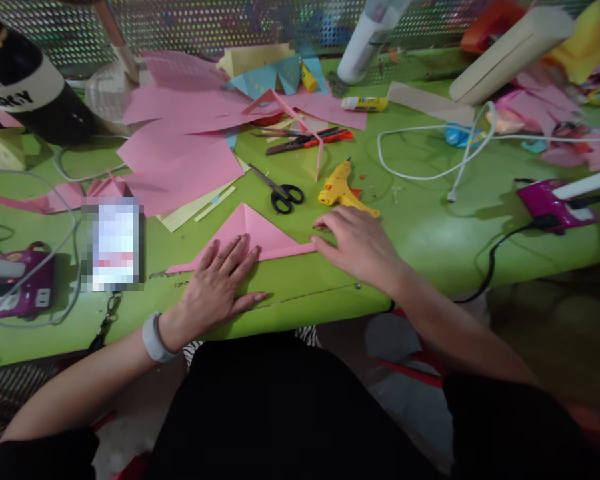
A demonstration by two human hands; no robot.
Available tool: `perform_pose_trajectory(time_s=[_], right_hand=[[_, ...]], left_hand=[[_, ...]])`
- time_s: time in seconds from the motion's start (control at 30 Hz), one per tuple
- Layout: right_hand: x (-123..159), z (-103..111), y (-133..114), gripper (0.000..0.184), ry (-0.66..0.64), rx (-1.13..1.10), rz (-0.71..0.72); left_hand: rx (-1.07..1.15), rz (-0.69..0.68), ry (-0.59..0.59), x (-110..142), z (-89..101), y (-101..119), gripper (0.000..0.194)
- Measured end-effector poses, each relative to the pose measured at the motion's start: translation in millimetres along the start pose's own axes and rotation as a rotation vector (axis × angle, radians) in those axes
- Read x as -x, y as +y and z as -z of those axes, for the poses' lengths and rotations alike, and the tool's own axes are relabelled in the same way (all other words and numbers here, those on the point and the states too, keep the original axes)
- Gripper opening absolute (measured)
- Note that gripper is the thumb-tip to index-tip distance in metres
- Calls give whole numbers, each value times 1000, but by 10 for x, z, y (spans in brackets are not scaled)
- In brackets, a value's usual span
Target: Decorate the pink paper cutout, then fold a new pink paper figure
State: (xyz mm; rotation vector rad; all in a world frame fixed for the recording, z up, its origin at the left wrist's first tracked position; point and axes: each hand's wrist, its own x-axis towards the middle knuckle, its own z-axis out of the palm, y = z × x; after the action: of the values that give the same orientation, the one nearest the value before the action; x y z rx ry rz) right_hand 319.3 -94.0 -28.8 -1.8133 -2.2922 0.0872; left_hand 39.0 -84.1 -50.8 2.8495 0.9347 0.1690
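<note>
A folded pink paper triangle (275,233) lies on the green table, with its peak pointing away from me and a narrow folded band along its near edge. My left hand (220,280) rests flat on its left half, fingers stretched out and thumb apart. At the paper's right tip is my right hand (357,243), its fingers loosely curved and apart, the thumb by the tip. Just beyond that hand sits a yellow hot glue gun (341,190). Black-handled scissors (283,193) lie behind the triangle, blades pointing away to the left.
Pink paper sheets (180,160) spread behind, with a glue stick (365,104) and an orange-handled tool (330,137). A phone (115,243) lies left. Purple power strips (555,207) and white cables (420,177) flank the work. A dark bottle (30,80) stands far left.
</note>
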Motion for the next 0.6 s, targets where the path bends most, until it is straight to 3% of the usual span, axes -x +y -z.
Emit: perform_pose_trajectory(time_s=[0.1, 0.17, 0.23, 0.33, 0.6], right_hand=[[-8, -86, -273, 41, 40, -51, 201], [-5, -189, -429, 55, -45, -89, 368], [13, -303, -513, 72, -136, -100, 449], [50, -426, -517, 85, -192, -90, 443], [76, -435, -477, 85, -215, -70, 426]], left_hand=[[-8, 9, -11, 0, 8, 15, 79], [-12, 13, -16, 2, 9, 20, 78], [-12, 12, -17, 7, 3, 23, 77], [-5, 15, -4, 16, -13, 21, 77], [36, -4, 34, 18, -27, -2, 78]])
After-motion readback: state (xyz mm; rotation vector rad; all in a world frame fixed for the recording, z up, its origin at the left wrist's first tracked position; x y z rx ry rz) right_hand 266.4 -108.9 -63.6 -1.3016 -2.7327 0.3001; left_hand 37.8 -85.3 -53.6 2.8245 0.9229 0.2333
